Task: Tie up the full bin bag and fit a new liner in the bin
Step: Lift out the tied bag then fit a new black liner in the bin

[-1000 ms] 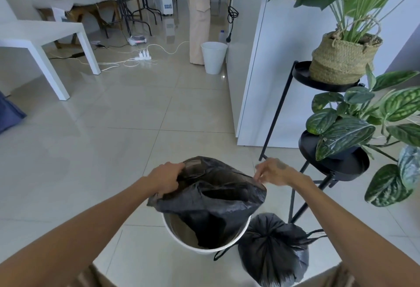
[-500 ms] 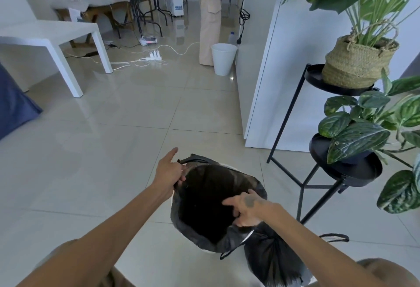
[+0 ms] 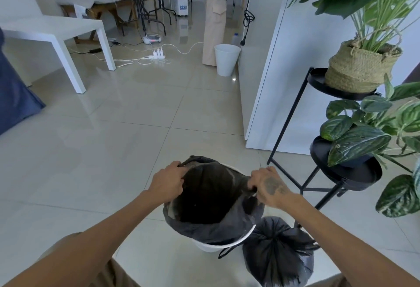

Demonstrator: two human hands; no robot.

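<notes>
Head view: tied bag [image 3: 278, 255] beside bin [image 3: 223, 242].

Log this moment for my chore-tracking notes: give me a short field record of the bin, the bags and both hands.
bin: white bin on the tiled floor, near rim showing
new liner: black liner open inside the bin, near edge draped over the rim, far edge held up
left hand: left hand gripping the liner's left edge
right hand: right hand gripping the liner's right edge
full bag: tied black bag on the floor, right of the bin
stage: old bag tied; liner not yet fully seated
</notes>
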